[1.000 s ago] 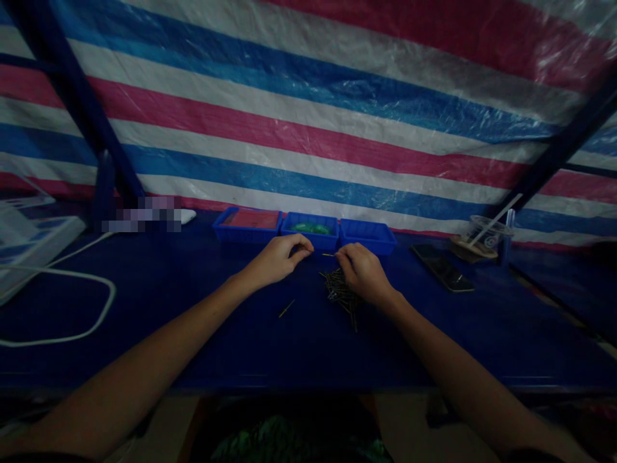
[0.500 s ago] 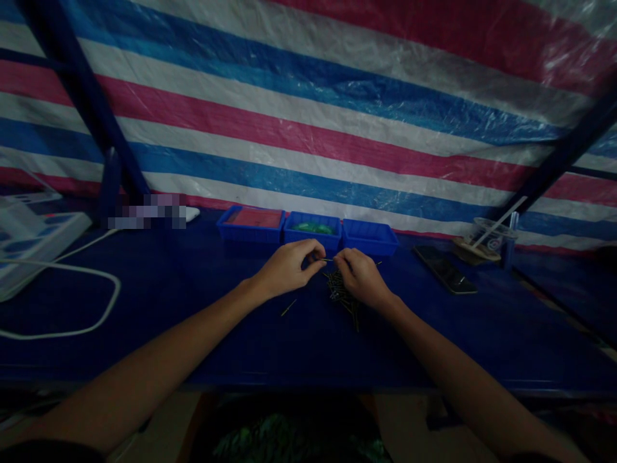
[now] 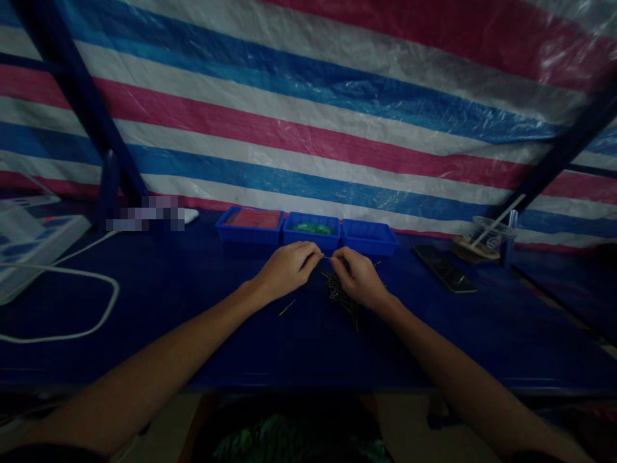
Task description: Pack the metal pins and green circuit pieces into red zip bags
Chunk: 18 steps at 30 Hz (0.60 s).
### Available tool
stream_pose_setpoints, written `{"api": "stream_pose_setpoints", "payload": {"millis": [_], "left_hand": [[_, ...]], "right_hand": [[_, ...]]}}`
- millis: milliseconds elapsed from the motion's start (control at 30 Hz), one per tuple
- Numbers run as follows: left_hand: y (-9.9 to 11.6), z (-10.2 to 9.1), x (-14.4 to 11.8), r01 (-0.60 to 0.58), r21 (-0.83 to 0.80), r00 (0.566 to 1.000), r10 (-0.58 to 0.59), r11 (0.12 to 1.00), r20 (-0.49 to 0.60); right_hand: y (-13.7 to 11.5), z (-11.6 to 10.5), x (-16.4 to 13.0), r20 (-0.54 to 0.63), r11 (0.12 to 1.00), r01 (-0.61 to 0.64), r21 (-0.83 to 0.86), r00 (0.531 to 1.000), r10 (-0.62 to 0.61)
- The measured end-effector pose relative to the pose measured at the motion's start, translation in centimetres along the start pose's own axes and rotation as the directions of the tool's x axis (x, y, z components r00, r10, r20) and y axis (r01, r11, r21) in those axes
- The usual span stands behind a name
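A thin brass-coloured pin spans the small gap between my two hands, above the blue table. My left hand pinches one end between thumb and fingertips. The other end goes into the closed fingers of my right hand. Under and beside the right hand lies a loose pile of similar thin pins, partly covered by that hand. One single pin lies apart on the table, below the left wrist. The dim light hides the pin's finer details.
Three blue bins stand behind my hands: a left bin with reddish contents, a middle bin with green pieces, and a right bin. A phone and a clear cup are rightward. A power strip and white cable sit left.
The left fingers have closed into a tighter pinch at the pin's end and dipped slightly. The right hand has hardly moved. The pile and bins look the same.
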<state>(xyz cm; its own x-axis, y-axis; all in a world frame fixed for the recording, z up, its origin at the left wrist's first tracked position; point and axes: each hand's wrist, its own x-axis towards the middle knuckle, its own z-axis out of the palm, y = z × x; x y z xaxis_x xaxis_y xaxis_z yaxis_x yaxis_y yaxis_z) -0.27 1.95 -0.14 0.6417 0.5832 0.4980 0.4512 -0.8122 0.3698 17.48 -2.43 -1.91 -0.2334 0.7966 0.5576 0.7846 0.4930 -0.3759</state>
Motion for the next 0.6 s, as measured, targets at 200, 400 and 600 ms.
{"api": "stream_pose_setpoints", "payload": {"millis": [200, 400, 600], "left_hand": [[-0.4, 0.7, 0.0, 0.06, -0.023, 0.997, -0.058, 0.998, 0.059], [-2.0, 2.8, -0.3, -0.009, 0.158, 0.977, -0.025, 0.987, 0.212], [-2.2, 1.7, -0.5, -0.06, 0.209, 0.981, 0.019, 0.976, 0.195]], "right_hand": [[-0.1, -1.3, 0.5, -0.043, 0.962, 0.166, -0.218, 0.983, -0.18], [5.4, -3.6, 1.9, -0.333, 0.888, -0.195, -0.416, 0.942, 0.051], [5.7, -1.7, 0.9, -0.21, 0.947, -0.177, -0.269, 0.97, 0.122]]}}
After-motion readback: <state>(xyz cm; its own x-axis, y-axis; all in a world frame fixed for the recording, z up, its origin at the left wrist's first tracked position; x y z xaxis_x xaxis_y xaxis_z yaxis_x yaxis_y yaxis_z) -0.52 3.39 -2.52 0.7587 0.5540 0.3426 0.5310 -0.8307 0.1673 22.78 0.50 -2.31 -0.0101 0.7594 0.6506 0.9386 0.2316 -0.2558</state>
